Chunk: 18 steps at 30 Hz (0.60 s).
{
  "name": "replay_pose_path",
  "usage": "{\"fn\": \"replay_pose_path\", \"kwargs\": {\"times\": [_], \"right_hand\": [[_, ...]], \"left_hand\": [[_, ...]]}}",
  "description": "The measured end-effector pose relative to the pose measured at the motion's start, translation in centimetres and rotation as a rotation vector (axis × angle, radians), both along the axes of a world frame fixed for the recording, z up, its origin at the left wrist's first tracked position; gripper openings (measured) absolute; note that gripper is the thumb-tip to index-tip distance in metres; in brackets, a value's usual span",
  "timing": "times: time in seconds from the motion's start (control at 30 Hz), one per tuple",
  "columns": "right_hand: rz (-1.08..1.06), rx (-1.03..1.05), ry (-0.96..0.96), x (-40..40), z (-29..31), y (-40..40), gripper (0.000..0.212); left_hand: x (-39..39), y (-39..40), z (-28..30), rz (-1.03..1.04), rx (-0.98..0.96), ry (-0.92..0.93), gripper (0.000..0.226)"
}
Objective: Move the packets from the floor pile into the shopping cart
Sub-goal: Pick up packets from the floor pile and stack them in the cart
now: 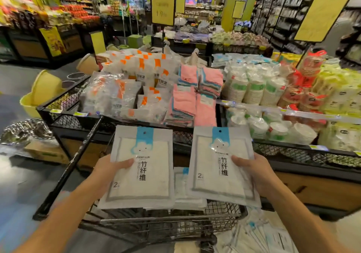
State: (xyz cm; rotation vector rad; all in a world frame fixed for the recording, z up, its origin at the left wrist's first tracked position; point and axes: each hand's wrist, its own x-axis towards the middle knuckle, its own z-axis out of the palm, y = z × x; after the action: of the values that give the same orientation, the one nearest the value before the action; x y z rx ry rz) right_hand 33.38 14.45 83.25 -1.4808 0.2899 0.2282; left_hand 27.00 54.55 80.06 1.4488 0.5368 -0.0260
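Your left hand [109,167] pinches one bamboo-fibre cloth packet [141,167], your right hand [252,167] pinches another [218,167], both held over the shopping cart [160,225], where more packets [181,186] lie; the floor pile [259,237] sits beside it.

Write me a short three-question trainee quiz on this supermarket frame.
1. True or false: the left hand and the right hand each grip a packet.
2. The left packet and right packet are held above: A) the shopping cart B) the pink cloths C) the yellow tub
3. Where do packets still lie on the floor pile?

Key: 1 true; 2 A; 3 lower right, beside the cart.
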Motion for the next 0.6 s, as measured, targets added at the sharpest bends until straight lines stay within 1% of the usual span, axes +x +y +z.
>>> {"fn": "replay_pose_path", "kwargs": {"times": [0.23, 0.33, 0.43, 0.5, 0.6], "right_hand": [[0.022, -0.033, 0.108, 6.1, -5.9, 0.7, 0.028], [0.054, -0.037, 0.157, 9.5, -9.7, 0.6, 0.030], [0.087, -0.047, 0.228, 12.7, -13.7, 0.6, 0.027], [0.101, -0.074, 0.276, 14.6, -16.7, 0.7, 0.028], [0.146, -0.106, 0.347, 16.6, -20.8, 1.1, 0.033]], "left_hand": [[5.1, 0.0, -5.3, 0.025, -0.034, 0.089, 0.032], [7.0, -0.1, -8.4, 0.087, -0.037, 0.144, 0.039], [8.8, 0.1, -11.7, 0.162, -0.048, 0.202, 0.044], [9.9, 0.4, -14.2, 0.186, -0.023, 0.242, 0.046], [11.3, 0.2, -18.0, 0.210, 0.023, 0.303, 0.035]]}}
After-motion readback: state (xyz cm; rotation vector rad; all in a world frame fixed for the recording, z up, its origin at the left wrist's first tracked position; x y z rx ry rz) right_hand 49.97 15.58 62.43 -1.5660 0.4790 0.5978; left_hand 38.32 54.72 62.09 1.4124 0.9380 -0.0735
